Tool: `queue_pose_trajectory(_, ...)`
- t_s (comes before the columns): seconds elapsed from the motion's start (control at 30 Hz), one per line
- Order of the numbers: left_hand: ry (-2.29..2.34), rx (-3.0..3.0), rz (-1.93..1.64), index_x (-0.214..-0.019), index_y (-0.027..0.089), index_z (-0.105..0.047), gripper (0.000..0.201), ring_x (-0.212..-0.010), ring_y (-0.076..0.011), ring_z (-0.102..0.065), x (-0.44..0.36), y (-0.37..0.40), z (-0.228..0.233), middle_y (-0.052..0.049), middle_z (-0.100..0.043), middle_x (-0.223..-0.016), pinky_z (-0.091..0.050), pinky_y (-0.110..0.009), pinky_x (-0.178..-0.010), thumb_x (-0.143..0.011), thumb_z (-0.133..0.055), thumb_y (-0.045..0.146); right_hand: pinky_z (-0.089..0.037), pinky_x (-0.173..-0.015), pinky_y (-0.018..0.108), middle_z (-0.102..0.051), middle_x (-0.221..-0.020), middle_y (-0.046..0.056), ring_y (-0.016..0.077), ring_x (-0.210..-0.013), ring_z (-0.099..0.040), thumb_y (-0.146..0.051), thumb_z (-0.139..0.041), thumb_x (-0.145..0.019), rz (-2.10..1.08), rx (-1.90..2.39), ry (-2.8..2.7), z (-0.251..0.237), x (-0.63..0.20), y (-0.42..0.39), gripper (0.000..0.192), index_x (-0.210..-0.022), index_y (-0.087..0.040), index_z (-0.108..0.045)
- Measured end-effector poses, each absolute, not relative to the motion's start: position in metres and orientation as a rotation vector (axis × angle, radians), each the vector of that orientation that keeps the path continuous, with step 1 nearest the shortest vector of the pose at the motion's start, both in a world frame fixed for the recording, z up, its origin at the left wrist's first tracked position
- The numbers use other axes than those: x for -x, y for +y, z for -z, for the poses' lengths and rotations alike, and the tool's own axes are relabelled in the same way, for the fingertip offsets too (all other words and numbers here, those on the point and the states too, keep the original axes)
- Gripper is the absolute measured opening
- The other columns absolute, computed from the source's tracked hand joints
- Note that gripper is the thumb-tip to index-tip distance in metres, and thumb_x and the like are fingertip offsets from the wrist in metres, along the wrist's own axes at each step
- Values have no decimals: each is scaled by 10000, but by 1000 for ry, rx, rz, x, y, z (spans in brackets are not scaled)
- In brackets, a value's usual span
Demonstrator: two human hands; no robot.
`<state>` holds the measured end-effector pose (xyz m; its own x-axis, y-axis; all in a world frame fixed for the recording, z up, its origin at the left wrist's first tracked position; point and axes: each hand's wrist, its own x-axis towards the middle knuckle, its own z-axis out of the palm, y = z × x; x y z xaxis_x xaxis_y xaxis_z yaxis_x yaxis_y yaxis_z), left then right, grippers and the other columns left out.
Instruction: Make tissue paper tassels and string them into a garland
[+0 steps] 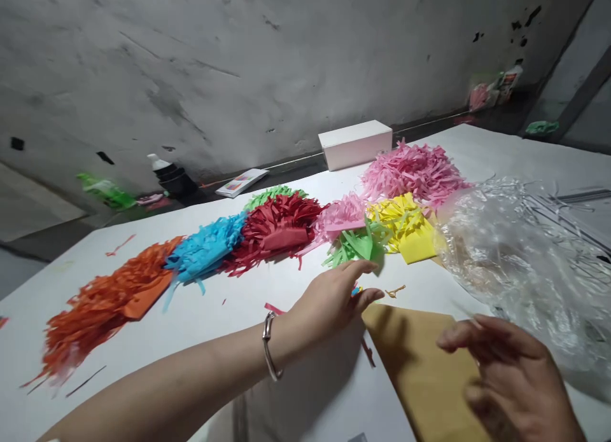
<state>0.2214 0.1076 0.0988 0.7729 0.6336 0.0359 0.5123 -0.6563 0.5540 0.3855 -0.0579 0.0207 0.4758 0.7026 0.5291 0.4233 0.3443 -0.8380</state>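
Observation:
My left hand (334, 299), with a metal bangle at its wrist, reaches over the white table. Its thumb and fingers are spread apart, just short of a bunch of green fringed paper (360, 243). Small bits of blue and yellow show behind the thumb. At lower right is my right hand (513, 372), blurred, its fingers half curled and the thumb apart from them. A faint pale streak shows above its fingertips; I cannot tell what it is. Under the right hand lies a brown paper sheet (415, 366). Beside the green bunch lies yellow fringed paper (417, 245).
Bunches of orange (112, 289), blue (205, 248), red (281, 229) and pink fringed paper (415, 175) run across the white table (191, 340). Crumpled clear plastic (515, 257) lies at right. A white box (356, 146) and dark bottle (174, 178) stand near the wall.

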Motion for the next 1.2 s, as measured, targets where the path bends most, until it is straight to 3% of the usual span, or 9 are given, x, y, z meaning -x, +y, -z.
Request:
queue_pose_trajectory(0.03,872,-2451,-358,-1212,219,-576,283,-921,-221,-671,-218,105,-106,-92,-698,-1166,-497,-319,-802,-976,-553,372,-601,-741,300,-712,-982,87,229,-874,-724,-512,-638,-909,-302,1217,-1152,-18,-372,-58,587,-1395,-252,-437)
queue_pose_trajectory(0.1,904,-2411,-410,-1179,216,-569,274,-842,-195,-656,-209,97,-124,-72,-702,-1098,-484,-295,-746,-983,-545,406,-604,-787,283,-731,-1063,94,219,-936,-736,-478,-661,-908,-461,1295,-1096,-14,-346,-57,698,-1483,-268,-325)
queue_pose_trajectory(0.23,747,-2219,-286,-1199,185,-551,415,-648,-126,-518,-171,83,-159,6,-635,-844,-396,-229,-576,-915,-642,473,-611,-660,242,-758,-939,22,179,-782,-754,-350,-631,-944,-735,1239,-1137,-18,-318,-51,542,-1405,-329,-348)
queue_pose_trajectory(0.37,767,-2196,-185,-826,166,-604,301,-578,-102,-338,-121,72,-169,64,-396,-622,-286,-228,-520,-951,-574,438,-594,-680,260,-710,-925,18,170,-771,-722,-322,-658,-918,-533,1244,-1285,-36,-316,-44,331,-1225,-304,-534)
queue_pose_trajectory(0.5,1030,-2052,-448,-767,181,-519,346,-621,-122,-384,-81,62,-159,45,-434,-667,-317,-239,-558,-979,-467,450,-509,-913,353,-641,-1070,59,219,-996,-640,-268,-670,-890,87,1278,-1316,-64,-306,-41,44,-933,-274,-679)
queue_pose_trajectory(0.67,1146,-1984,-718,-688,204,-415,375,-633,-131,-379,-51,47,-144,44,-423,-662,-313,-248,-574,-960,-492,451,-503,-583,234,-630,-722,-17,152,-642,-624,-288,-609,-926,-613,1084,-1651,-98,-267,-40,127,-807,-259,-638)
queue_pose_trajectory(0.77,1143,-1934,-814,-705,202,-432,353,-657,-143,-422,-39,38,-135,25,-483,-698,-332,-260,-598,-966,-482,434,-460,-554,209,-603,-676,-30,129,-606,-584,-337,-583,-926,-837,1203,-1673,-106,-244,-34,198,-759,-240,-622)
queue_pose_trajectory(1.03,1051,-1898,-840,-788,179,-534,329,-703,-169,-499,-22,28,-124,-27,-588,-793,-370,-287,-639,-979,-461,435,-459,-568,200,-643,-733,-27,130,-657,-607,-304,-588,-912,-752,1262,-1708,-98,-223,-25,144,-790,-237,-628)
queue_pose_trajectory(1.2,1005,-1864,-852,-784,175,-546,331,-705,-163,-486,-19,28,-123,-21,-565,-787,-376,-280,-645,-979,-469,431,-480,-649,195,-646,-797,-29,119,-709,-628,-193,-583,-931,-357,1164,-1801,-86,-216,-27,85,-859,-237,-595)
